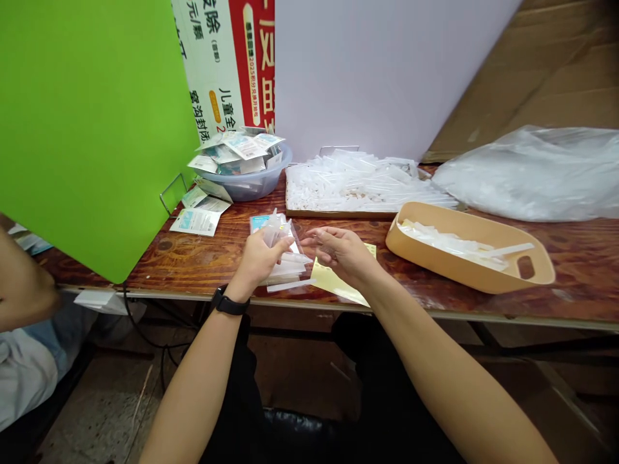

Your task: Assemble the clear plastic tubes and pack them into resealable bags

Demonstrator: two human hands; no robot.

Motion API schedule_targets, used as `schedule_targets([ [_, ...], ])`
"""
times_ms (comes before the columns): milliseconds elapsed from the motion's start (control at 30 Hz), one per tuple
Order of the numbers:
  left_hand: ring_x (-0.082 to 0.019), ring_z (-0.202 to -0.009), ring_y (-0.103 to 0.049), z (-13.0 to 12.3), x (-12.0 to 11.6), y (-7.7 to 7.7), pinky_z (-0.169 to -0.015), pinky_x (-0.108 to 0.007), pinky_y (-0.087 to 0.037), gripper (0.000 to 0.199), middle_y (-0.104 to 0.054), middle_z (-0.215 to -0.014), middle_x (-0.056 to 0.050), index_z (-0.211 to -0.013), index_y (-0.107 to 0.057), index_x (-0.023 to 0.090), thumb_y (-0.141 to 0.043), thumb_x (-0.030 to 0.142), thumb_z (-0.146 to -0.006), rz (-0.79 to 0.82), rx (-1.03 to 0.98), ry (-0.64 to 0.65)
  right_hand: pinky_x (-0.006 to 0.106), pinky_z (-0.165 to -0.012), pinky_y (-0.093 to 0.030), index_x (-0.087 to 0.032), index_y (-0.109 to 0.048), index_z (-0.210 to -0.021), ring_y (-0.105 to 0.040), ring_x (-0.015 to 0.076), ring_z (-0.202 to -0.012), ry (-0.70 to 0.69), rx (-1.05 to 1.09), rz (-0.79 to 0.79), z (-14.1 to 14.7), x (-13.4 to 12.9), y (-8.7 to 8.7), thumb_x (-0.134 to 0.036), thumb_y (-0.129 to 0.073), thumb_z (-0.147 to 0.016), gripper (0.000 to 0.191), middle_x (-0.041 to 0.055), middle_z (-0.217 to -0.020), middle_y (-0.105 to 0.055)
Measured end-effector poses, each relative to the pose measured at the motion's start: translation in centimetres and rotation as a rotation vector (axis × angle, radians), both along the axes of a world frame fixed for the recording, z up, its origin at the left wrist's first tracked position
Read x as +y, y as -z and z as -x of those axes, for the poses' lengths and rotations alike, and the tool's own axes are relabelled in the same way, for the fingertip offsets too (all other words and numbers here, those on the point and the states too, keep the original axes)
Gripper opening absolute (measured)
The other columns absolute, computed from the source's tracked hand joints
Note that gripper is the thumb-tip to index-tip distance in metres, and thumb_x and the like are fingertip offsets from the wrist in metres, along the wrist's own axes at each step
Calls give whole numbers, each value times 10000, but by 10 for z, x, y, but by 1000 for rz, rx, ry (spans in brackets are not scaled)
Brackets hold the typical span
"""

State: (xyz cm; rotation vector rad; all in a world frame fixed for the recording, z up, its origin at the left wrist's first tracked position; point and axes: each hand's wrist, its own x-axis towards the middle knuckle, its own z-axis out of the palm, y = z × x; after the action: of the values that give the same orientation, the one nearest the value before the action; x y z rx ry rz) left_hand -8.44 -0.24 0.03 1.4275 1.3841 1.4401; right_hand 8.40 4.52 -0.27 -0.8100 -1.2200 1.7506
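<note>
We pinch clear plastic tubes point(276, 231) in our L hand point(258, 258), closed snug round the bunch, just left of a yellow sheet point(338, 280) on the desk point(193, 270). More loose tubes point(289, 269) lie under that hand. R hand point(341, 252) is half open, fingers curled, nothing visible in it, over the sheet. Tan tray point(464, 274) sits right of the sheet. Pinching mid-bunch keeps tubes from slipping.

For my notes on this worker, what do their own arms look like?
The left forearm has a black strapped watch at the wrist; the right forearm wears nothing. Both are bare, with no sleeves or gloves.
</note>
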Motion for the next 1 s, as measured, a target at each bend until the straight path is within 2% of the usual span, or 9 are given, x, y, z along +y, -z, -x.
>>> schedule_targets([
  [100,-72,-432,-487,8,2,0,-432,-212,-369,314,-600,-572,10,-683,-601,142,-707,437,-685,-46,-148,-89,210,-410,-167,-128,-612,-787,-309,14,-397,-32,32,13,0,0,-1,-468,-766,-652,396,23,-638,-619],
  [200,-78,-424,-513,15,3,-1,-400,-202,-361,378,-582,-569,25,-697,-571,149,-747,476,-630,-48,-403,-194,208,-410,-175,-136,-616,-792,-299,11,-400,-14,89,55,3,-2,-2,-448,-778,-640,384,-33,-581,-520],
  [333,-82,-472,-554,19,1,-5,-393,-168,-360,364,-587,-598,25,-768,-546,153,-765,414,-642,85,-677,-203,214,-423,-223,-144,-617,-898,-349,25,-431,110,93,114,7,-2,-1,-263,-727,-667,283,-49,-620,-472],
  [467,-68,-506,-558,19,-1,-6,-393,-141,-353,276,-617,-642,-9,-781,-550,133,-717,343,-721,233,-768,-192,234,-413,-204,-159,-595,-970,-339,33,-430,193,46,126,9,1,0,-122,-624,-657,317,-18,-702,-532],
  [600,-82,-479,-556,17,-2,-3,-371,-151,-329,287,-603,-601,3,-759,-553,133,-763,291,-644,211,-692,-184,226,-411,-193,-168,-544,-835,-331,31,-418,177,77,93,12,4,2,-279,-675,-718,208,21,-737,-599],
  [700,-83,-443,-536,15,-3,0,-371,-176,-343,308,-599,-587,15,-740,-578,141,-781,322,-595,134,-530,-164,221,-419,-219,-168,-507,-723,-332,28,-421,132,117,39,14,5,2,-405,-723,-698,323,25,-689,-615],
  [767,-76,-436,-518,13,-5,2,-396,-192,-378,307,-602,-577,14,-724,-600,138,-775,358,-600,89,-392,-163,222,-425,-239,-165,-537,-760,-331,29,-422,127,110,-2,16,5,2,-423,-750,-668,347,28,-699,-644],
  [867,-76,-438,-500,11,-8,2,-428,-207,-405,307,-606,-555,11,-742,-630,127,-759,379,-624,46,-202,-140,228,-429,-262,-165,-594,-928,-340,32,-420,104,98,-52,18,3,2,-404,-773,-643,413,31,-774,-681],
  [1000,-86,-441,-496,8,-11,3,-441,-215,-403,281,-599,-527,4,-680,-634,127,-735,387,-652,49,-77,-62,225,-416,-238,-150,-614,-1037,-353,25,-423,44,126,-45,20,-1,1,-410,-753,-670,471,44,-847,-672],
])
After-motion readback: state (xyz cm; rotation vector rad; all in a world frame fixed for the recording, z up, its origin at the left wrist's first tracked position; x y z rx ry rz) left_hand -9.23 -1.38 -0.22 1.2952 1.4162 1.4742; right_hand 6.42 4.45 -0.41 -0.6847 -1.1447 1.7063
